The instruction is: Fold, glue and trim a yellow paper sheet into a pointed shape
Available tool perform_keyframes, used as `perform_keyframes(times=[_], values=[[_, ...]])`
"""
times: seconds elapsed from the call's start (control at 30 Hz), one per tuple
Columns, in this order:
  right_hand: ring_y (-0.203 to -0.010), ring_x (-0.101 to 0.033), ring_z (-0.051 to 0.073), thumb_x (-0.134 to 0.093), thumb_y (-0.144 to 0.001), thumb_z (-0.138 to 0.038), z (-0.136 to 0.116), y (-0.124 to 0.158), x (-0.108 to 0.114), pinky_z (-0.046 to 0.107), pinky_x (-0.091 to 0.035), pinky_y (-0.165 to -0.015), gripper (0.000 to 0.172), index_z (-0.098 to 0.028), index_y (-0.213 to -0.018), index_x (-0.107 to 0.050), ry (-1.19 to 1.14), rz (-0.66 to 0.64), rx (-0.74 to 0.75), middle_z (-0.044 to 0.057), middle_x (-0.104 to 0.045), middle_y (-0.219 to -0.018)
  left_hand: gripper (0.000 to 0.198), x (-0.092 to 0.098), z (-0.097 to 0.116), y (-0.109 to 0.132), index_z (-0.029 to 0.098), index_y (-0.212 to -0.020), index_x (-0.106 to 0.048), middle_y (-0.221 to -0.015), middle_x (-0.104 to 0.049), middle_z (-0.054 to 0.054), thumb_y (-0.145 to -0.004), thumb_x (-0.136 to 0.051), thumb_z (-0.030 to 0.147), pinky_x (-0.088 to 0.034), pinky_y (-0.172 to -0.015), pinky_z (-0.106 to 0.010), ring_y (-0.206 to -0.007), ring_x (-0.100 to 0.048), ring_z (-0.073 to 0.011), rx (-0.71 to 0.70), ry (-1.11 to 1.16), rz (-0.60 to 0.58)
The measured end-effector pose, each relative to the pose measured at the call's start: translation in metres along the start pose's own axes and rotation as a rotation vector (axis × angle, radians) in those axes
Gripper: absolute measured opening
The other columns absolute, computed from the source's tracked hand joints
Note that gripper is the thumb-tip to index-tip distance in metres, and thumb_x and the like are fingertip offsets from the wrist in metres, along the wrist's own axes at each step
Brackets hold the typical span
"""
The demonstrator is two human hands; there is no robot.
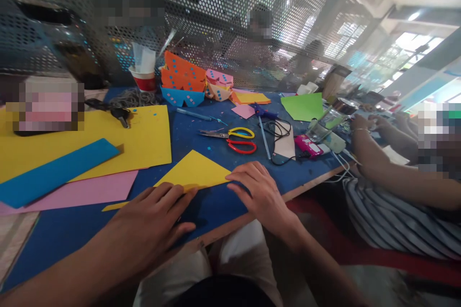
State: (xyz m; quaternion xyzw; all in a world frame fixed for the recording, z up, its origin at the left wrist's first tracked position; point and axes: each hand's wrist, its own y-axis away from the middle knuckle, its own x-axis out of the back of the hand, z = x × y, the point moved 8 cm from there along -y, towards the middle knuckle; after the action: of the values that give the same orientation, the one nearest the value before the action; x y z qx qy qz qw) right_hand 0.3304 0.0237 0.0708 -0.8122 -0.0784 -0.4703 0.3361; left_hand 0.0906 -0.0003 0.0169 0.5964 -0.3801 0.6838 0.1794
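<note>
A sheet of yellow paper point(196, 168), folded into a triangle, lies on the blue tabletop in front of me with its long edge towards me. My left hand point(160, 208) rests along the left part of that edge, fingers stretched out over the paper and thumb apart. At the right corner, my right hand point(257, 192) has fingertips and thumb close together on the paper. A narrow yellow strip point(115, 206) sticks out beyond the left hand. Just behind the triangle are scissors point(230, 139) with one yellow and one red handle, blades slightly apart.
Left lie large yellow paper point(144, 144), pink paper point(93, 189), a folded blue strip point(61, 172) and keys point(120, 114). Decorated paper pieces point(183, 79) and a red-and-white cup point(144, 79) stand behind. Right are a magenta device point(308, 147), green paper point(302, 106) and another person's arm point(396, 177).
</note>
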Motion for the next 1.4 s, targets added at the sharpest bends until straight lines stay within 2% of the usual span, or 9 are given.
perform_keyframes(times=[0.1, 0.23, 0.4, 0.6, 0.77, 0.93, 1.03, 1.13, 1.4], values=[[-0.111, -0.082, 0.024, -0.077, -0.126, -0.029, 0.011, -0.011, -0.014, 0.039, -0.066, -0.103, 0.016, -0.026, -0.121, -0.092, -0.031, -0.067, 0.007, 0.007, -0.089, -0.118, 0.053, 0.003, 0.000, 0.002, 0.021, -0.166, -0.072, -0.134, -0.085, -0.011, -0.131, -0.038, 0.042, -0.062, -0.106, -0.051, -0.120, -0.079, -0.0348, 0.035, 0.024, 0.056], [-0.108, -0.082, 0.022, -0.079, -0.124, -0.026, 0.022, -0.013, -0.022, 0.035, -0.067, -0.100, 0.018, -0.025, -0.113, -0.094, -0.035, -0.047, 0.001, 0.006, -0.089, -0.114, 0.049, 0.016, 0.002, 0.004, 0.016, -0.159, -0.077, -0.133, -0.087, -0.016, -0.131, -0.045, 0.041, -0.062, -0.101, -0.046, -0.119, -0.080, -0.0340, -0.014, 0.024, 0.138], [-0.101, -0.082, 0.023, -0.082, -0.122, -0.023, 0.018, -0.008, -0.020, 0.037, -0.067, -0.095, 0.015, -0.024, -0.112, -0.093, -0.019, 0.017, 0.068, 0.006, -0.090, -0.112, 0.053, 0.024, -0.007, 0.018, 0.018, -0.152, -0.083, -0.134, -0.091, -0.015, -0.133, -0.046, 0.051, -0.061, -0.092, -0.042, -0.114, -0.082, -0.0314, -0.008, 0.022, 0.141], [-0.101, -0.082, 0.025, -0.081, -0.121, -0.019, 0.015, -0.007, -0.019, 0.039, -0.066, -0.093, 0.017, -0.028, -0.114, -0.092, 0.015, -0.005, 0.083, 0.005, -0.091, -0.112, 0.065, 0.028, -0.017, 0.049, 0.023, -0.147, -0.088, -0.135, -0.094, -0.010, -0.135, -0.036, 0.059, -0.063, -0.106, -0.044, -0.123, -0.083, -0.0321, 0.041, -0.034, 0.164], [-0.102, -0.082, 0.025, -0.077, -0.123, -0.018, 0.010, -0.007, -0.014, 0.040, -0.065, -0.093, 0.018, -0.026, -0.114, -0.090, 0.018, -0.007, 0.102, 0.006, -0.090, -0.112, 0.059, 0.035, -0.019, 0.062, 0.023, -0.150, -0.086, -0.135, -0.094, -0.009, -0.134, -0.041, 0.058, -0.066, -0.104, -0.040, -0.122, -0.085, -0.0298, 0.073, -0.018, 0.209], [-0.105, -0.082, 0.026, -0.077, -0.124, -0.019, 0.009, -0.007, -0.014, 0.041, -0.064, -0.093, 0.015, -0.025, -0.127, -0.090, 0.039, -0.027, 0.100, 0.006, -0.090, -0.115, 0.051, 0.030, -0.034, 0.052, 0.031, -0.149, -0.086, -0.136, -0.093, -0.007, -0.133, -0.041, 0.050, -0.069, -0.104, -0.045, -0.120, -0.085, -0.0316, 0.155, 0.083, 0.176], [-0.104, -0.080, 0.026, -0.073, -0.126, -0.022, 0.008, -0.008, -0.016, 0.043, -0.063, -0.094, 0.016, -0.025, -0.126, -0.088, 0.091, -0.051, 0.121, 0.006, -0.090, -0.114, 0.054, 0.033, -0.045, 0.039, 0.030, -0.127, -0.092, -0.111, -0.090, -0.007, -0.133, -0.042, 0.049, -0.069, -0.086, -0.038, -0.097, -0.083, -0.0266, 0.149, 0.111, 0.217], [-0.103, -0.079, 0.026, -0.068, -0.129, -0.024, 0.006, -0.008, -0.019, 0.044, -0.060, -0.093, 0.022, -0.025, -0.119, -0.087, 0.173, -0.082, 0.159, 0.006, -0.089, -0.111, 0.061, 0.037, -0.049, 0.028, 0.028, -0.113, -0.091, -0.102, -0.086, -0.006, -0.135, -0.038, 0.047, -0.066, -0.076, -0.033, -0.088, -0.081, -0.0227, 0.091, 0.102, 0.243], [-0.103, -0.077, 0.026, -0.068, -0.129, -0.025, 0.004, -0.010, -0.019, 0.043, -0.056, -0.092, 0.022, -0.024, -0.117, -0.085, 0.227, -0.068, 0.200, 0.007, -0.085, -0.112, 0.059, 0.032, -0.060, 0.014, 0.027, -0.111, -0.089, -0.101, -0.086, -0.006, -0.134, -0.044, 0.056, -0.065, -0.085, -0.036, -0.092, -0.081, -0.0257, 0.102, 0.202, 0.194]])
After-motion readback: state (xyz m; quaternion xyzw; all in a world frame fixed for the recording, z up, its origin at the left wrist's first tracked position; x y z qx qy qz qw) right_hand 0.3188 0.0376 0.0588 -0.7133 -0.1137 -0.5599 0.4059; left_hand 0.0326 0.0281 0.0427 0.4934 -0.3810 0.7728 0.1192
